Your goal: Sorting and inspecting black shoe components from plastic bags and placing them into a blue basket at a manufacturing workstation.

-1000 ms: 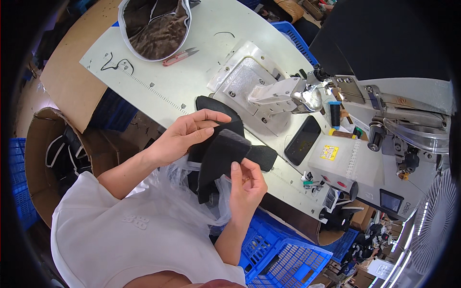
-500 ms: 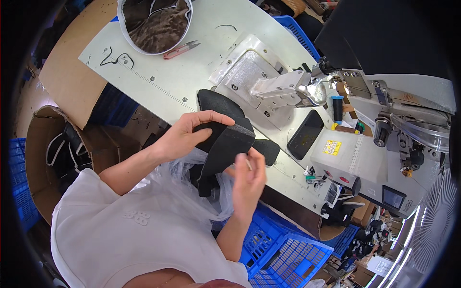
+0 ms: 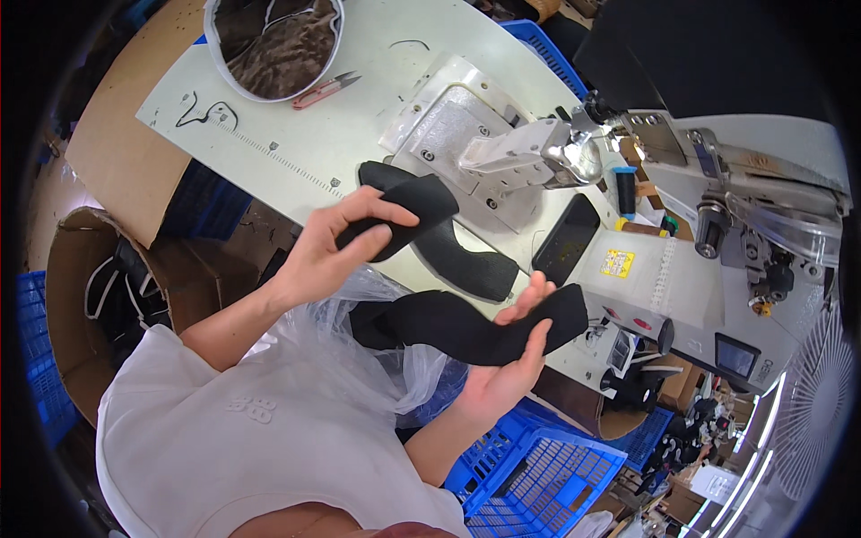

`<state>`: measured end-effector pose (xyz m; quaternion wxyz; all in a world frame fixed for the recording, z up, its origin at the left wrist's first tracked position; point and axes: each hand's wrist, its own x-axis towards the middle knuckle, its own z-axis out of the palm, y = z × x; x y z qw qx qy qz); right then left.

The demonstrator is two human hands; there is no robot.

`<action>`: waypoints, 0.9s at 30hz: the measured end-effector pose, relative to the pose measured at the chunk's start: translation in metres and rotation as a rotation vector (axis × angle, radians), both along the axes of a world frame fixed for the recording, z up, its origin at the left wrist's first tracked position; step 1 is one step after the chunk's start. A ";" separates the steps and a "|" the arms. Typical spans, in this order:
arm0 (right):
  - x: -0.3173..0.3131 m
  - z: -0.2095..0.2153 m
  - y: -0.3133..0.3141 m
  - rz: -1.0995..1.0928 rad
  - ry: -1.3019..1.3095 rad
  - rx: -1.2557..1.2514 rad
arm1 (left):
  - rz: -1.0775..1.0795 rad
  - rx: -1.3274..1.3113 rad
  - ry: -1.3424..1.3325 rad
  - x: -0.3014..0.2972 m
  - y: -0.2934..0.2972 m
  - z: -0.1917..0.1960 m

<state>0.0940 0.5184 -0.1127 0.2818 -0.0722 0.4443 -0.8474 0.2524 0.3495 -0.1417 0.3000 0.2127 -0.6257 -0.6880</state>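
My left hand [image 3: 327, 247] pinches a short black fabric piece [image 3: 429, 202] between thumb and fingers, above the table's near edge. My right hand [image 3: 502, 381] grips the right end of a longer, curved black fabric strip [image 3: 453, 325], thumb on one side and fingers on the other. The left end of that strip rests over clear plastic sheeting [image 3: 359, 309] at my lap. On the white table [image 3: 296, 202], beneath the left hand's piece, lies another curved black fabric piece [image 3: 475, 269], partly covered.
A sewing machine [image 3: 753, 188] stands at the right, its metal arm and base on the table. Nearby lies a dark phone [image 3: 568, 238]. Red-handled thread snips [image 3: 325, 91] sit beside a round fabric-filled container [image 3: 337, 45]. Blue crates [image 3: 552, 475] and a cardboard box [image 3: 67, 296] flank me.
My hands were close together at one black piece. They are now apart: the right has moved right and stretches out the longer strip, while the left keeps its own piece.
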 end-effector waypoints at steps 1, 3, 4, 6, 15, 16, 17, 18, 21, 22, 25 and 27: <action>-0.004 0.002 0.001 -0.006 0.003 -0.001 | -0.065 -0.021 0.013 -0.001 0.002 0.003; -0.009 0.006 -0.003 0.067 -0.307 -0.399 | -0.255 -0.087 -0.055 -0.002 0.009 -0.003; -0.008 0.009 -0.006 0.078 -0.381 -0.453 | -0.300 -0.092 -0.032 -0.004 0.016 -0.010; -0.008 0.011 -0.007 0.072 -0.455 -0.539 | -0.414 -0.016 -0.008 -0.011 0.022 -0.015; -0.016 -0.011 0.001 -0.078 -0.317 -0.526 | -0.226 0.508 -0.015 -0.005 0.017 -0.013; -0.014 -0.014 0.002 -0.098 -0.212 -0.450 | -0.201 0.471 -0.024 -0.002 0.015 -0.015; -0.013 -0.017 0.004 -0.092 -0.214 -0.450 | -0.194 0.471 -0.024 0.000 0.013 -0.016; -0.013 -0.019 0.007 -0.120 -0.227 -0.433 | -0.196 0.602 0.016 0.002 0.012 -0.016; -0.010 -0.024 0.011 -0.122 -0.270 -0.450 | -0.056 0.668 -0.030 0.008 0.013 -0.015; -0.009 -0.025 0.010 -0.136 -0.285 -0.443 | -0.072 0.750 -0.023 0.010 0.011 -0.014; -0.008 -0.025 0.008 -0.156 -0.317 -0.448 | -0.099 0.842 -0.017 0.014 0.008 -0.006; -0.008 -0.024 0.006 -0.162 -0.334 -0.460 | -0.108 0.850 -0.017 0.016 0.007 -0.007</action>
